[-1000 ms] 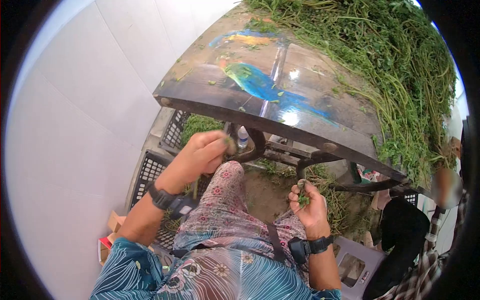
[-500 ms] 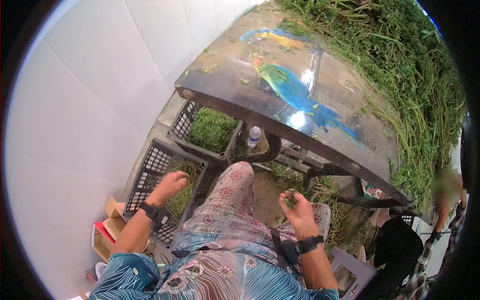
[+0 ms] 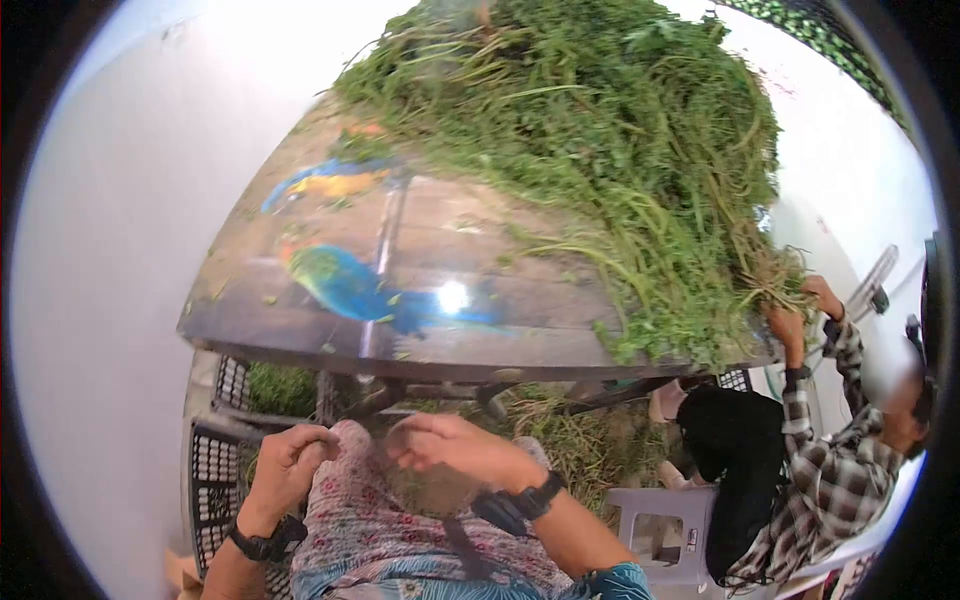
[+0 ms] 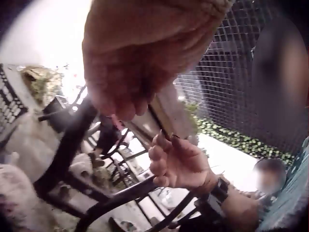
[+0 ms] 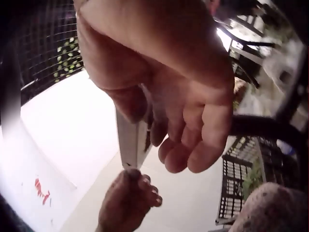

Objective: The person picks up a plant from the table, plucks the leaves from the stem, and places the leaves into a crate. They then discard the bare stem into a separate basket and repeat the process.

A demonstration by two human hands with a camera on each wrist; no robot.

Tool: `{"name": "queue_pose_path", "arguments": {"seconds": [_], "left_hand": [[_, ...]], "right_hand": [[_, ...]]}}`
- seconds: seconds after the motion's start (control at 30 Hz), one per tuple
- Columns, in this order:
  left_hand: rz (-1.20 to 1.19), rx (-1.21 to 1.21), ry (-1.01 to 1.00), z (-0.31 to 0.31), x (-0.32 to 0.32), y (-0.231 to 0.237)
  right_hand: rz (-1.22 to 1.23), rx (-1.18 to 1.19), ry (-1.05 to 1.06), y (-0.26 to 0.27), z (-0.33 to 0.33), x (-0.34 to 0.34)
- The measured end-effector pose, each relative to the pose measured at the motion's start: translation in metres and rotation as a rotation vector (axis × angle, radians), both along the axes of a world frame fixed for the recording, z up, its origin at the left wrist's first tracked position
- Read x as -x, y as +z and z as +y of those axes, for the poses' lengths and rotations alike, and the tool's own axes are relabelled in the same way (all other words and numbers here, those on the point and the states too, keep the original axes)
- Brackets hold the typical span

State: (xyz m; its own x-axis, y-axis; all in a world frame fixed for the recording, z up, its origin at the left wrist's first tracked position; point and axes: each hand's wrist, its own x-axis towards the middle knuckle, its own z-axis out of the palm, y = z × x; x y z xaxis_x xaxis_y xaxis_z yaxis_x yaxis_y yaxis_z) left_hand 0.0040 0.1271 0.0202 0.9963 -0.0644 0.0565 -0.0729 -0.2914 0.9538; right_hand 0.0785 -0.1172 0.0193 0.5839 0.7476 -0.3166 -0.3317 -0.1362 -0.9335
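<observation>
My left hand (image 3: 292,468) is over my left thigh with its fingers loosely bent; nothing shows in it. Opposite it, over my lap, my right hand (image 3: 455,448) is blurred, its thumb apart from the bent fingers, with no leaves visible in it. A gap separates the two hands. In the right wrist view, the right hand (image 5: 178,106) fills the top and the left hand (image 5: 126,200) lies below. Beyond both is the table (image 3: 440,345), painted with a blue parrot and heaped with leafy green stems (image 3: 600,150).
Under the table's left side stands a crate of picked greens (image 3: 280,388); a black crate (image 3: 212,495) is beside my left arm. Stripped stems (image 3: 570,440) litter the floor. At the right, a person in a plaid shirt (image 3: 830,480) handles stems near a grey plastic stool (image 3: 660,530).
My left hand has come back from over the black crate toward my lap. The right hand has moved left, and the greens in it no longer show. The head view has turned right.
</observation>
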Motion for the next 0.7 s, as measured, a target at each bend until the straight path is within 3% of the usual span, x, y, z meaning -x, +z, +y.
{"name": "queue_pose_path", "arguments": {"seconds": [0.1, 0.17, 0.27, 0.37, 0.47, 0.7], "left_hand": [[-0.167, 0.051, -0.114, -0.034, -0.028, 0.057], [-0.32, -0.003, -0.19, -0.055, -0.048, 0.085], [-0.482, -0.009, -0.234, -0.086, -0.081, 0.104], [-0.47, 0.072, -0.254, -0.119, -0.116, 0.097], [-0.371, 0.098, -0.309, -0.133, -0.141, 0.081], [-0.252, 0.181, -0.309, -0.125, -0.143, 0.075]], "right_hand": [[-0.361, 0.106, 0.057, 0.079, -0.022, 0.003], [-0.442, 0.168, -0.043, 0.119, -0.047, -0.001], [-0.871, 0.365, -0.407, 0.152, -0.095, -0.024], [-1.034, 0.686, -0.637, 0.165, -0.138, -0.066], [-1.152, 0.921, -0.54, 0.171, -0.16, -0.095], [-1.108, 1.235, -0.368, 0.129, -0.167, -0.144]]}}
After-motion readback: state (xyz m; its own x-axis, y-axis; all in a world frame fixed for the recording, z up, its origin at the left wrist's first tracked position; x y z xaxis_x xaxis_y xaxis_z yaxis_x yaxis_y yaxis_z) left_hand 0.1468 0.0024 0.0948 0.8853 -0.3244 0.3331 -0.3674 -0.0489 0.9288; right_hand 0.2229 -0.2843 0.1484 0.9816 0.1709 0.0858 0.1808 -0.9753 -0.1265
